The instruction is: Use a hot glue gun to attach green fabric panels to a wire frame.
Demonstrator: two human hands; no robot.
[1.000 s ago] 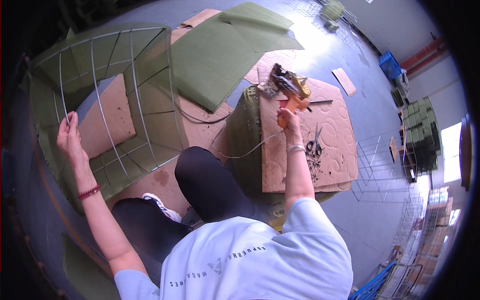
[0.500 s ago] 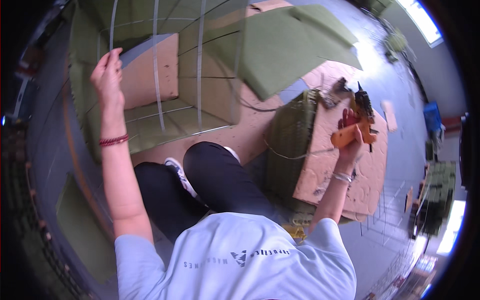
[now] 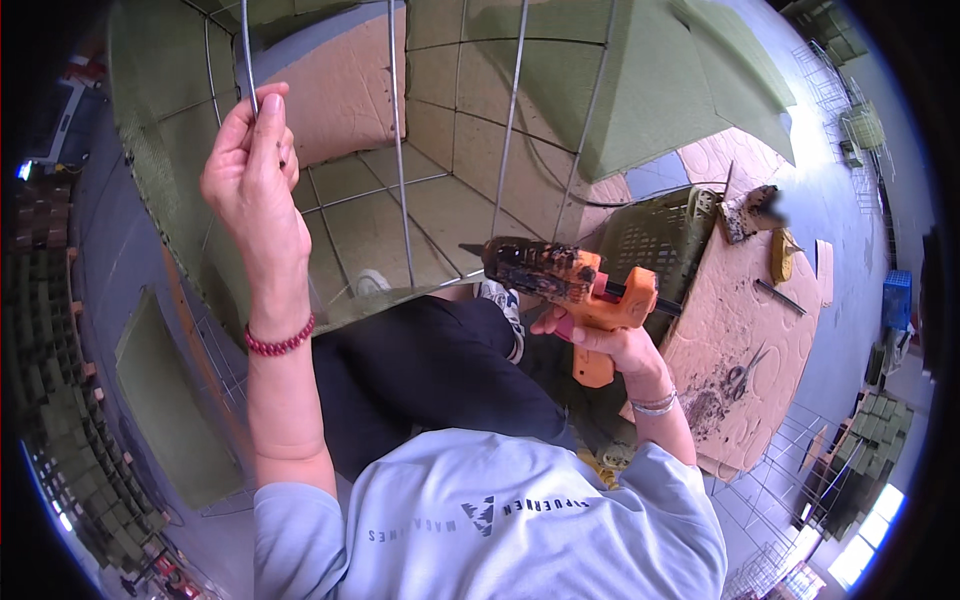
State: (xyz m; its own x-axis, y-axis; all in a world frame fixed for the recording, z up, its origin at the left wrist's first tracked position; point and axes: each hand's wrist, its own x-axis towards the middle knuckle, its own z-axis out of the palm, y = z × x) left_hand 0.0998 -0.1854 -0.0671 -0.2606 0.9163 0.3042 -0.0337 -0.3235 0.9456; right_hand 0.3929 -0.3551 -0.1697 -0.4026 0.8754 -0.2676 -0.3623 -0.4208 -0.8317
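My left hand [image 3: 255, 185] is closed around a thin metal rod of a wire frame [image 3: 399, 180], up at its near left side. Green woven fabric [image 3: 140, 140] and tan sheets [image 3: 340, 90] line the frame's inside. In my right hand [image 3: 625, 345] is an orange hot glue gun [image 3: 600, 300], my fingers wrapped round its handle. Its nozzle end is coated with dark residue and points left, just short of the frame's near right part. A black glue stick [image 3: 665, 303] juts out of its back.
To my right, a green plastic crate [image 3: 650, 235] supports a cardboard sheet [image 3: 720, 330] with scissors [image 3: 745, 372], a black stick [image 3: 780, 296] and dark crumbs on it. A green fabric panel [image 3: 660, 80] spreads beyond the frame. Stacked green pieces [image 3: 75, 390] line the far left.
My right hand has brought the glue gun leftward from above the cardboard to beside the frame, its nozzle turned left. The left hand stays on the frame's rod. The view has shifted.
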